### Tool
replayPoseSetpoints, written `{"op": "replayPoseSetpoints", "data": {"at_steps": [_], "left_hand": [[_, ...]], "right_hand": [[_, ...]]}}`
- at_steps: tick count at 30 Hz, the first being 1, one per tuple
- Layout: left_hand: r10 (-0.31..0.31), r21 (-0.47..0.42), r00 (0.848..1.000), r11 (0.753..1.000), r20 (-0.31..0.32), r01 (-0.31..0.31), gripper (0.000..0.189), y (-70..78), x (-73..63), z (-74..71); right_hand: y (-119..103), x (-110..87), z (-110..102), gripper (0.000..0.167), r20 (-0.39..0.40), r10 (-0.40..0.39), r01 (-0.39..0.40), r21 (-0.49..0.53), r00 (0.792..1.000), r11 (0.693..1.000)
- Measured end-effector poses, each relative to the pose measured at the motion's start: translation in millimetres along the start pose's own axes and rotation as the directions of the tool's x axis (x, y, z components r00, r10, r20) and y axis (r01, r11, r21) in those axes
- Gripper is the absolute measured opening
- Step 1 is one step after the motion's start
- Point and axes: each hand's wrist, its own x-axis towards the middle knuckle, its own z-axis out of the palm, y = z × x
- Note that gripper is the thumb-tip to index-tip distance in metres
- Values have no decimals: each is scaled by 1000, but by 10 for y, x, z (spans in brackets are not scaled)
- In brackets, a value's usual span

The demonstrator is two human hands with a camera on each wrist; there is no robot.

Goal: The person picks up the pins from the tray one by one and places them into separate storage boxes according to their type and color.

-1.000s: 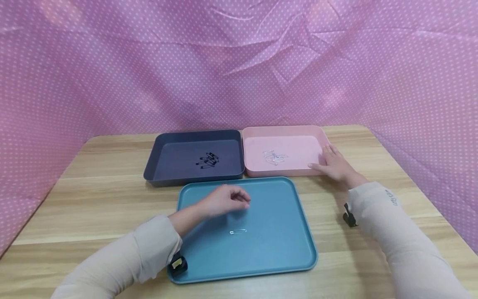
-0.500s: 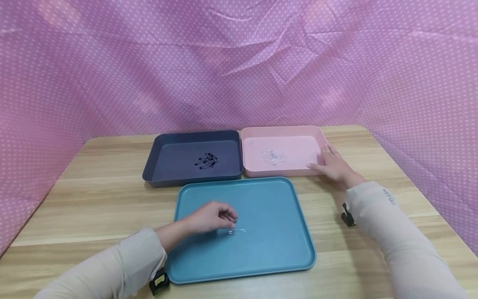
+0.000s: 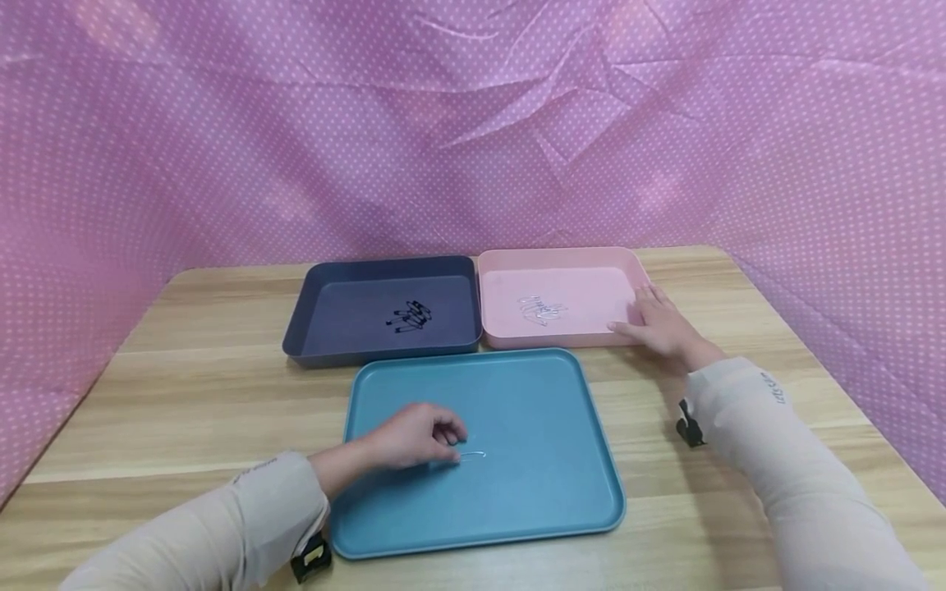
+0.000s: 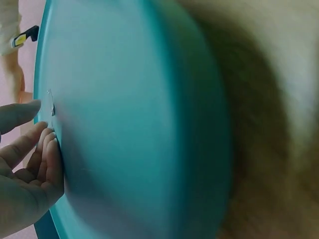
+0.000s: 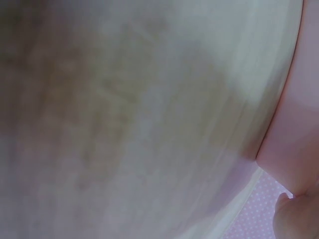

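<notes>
A single silver safety pin (image 3: 475,454) lies on the blue-green tray (image 3: 532,492), its head end hidden by my left hand (image 3: 417,435) in the head view. The left wrist view shows the thumb and index fingertip parted right beside the pin (image 4: 53,108), with the other fingers bent close over the tray. My right hand (image 3: 665,328) rests on the front right corner of the pink tray (image 3: 591,287), fingers along the right rim and thumb toward the front rim. Several silver safety pins (image 3: 543,311) lie together inside that tray.
Left of the pink tray stands a dark grey-blue tray (image 3: 347,308) with several black safety pins (image 3: 410,317) in it. Both trays sit behind the blue-green one on a wooden table (image 3: 199,394). A pink dotted cloth (image 3: 443,164) hangs around the table's back and sides.
My left hand has come down and toward me, from over the back of the blue-green tray to the lone safety pin. The right hand has stayed at the pink tray's corner.
</notes>
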Motion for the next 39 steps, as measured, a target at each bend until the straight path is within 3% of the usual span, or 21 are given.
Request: {"op": "replayPoseSetpoints", "data": {"at_steps": [5,10,17,21,25,33,39], "left_hand": [[15,73,1000,997,11,-16,12,-6,-3,15],[73,136,997,988,11,-74,7,-15,-14,44],[101,138,995,985,13,-102,13,-39,-18,83],[83,91,996,992,32,-86,12,-49,-9,83],[20,2,999,1000,47,-20,10,-50,7,53],[-59,-118,998,991,29,62,4,-26,100,-68],[-60,-172,998,984,-24,55,3,4,209,-195]], "right_hand": [[-3,-1,-7,93,3,11,-11,8,1000,1000],[-7,4,1,93,-2,5,-5,8,1000,1000],[14,14,25,94,9,9,-9,9,1000,1000],[31,1,25,94,24,14,-14,17,1000,1000],[31,-19,25,94,35,15,-16,25,999,1000],[21,-21,16,94,33,13,-14,17,999,1000],[-14,5,-6,94,27,3,-3,14,1000,1000]]}}
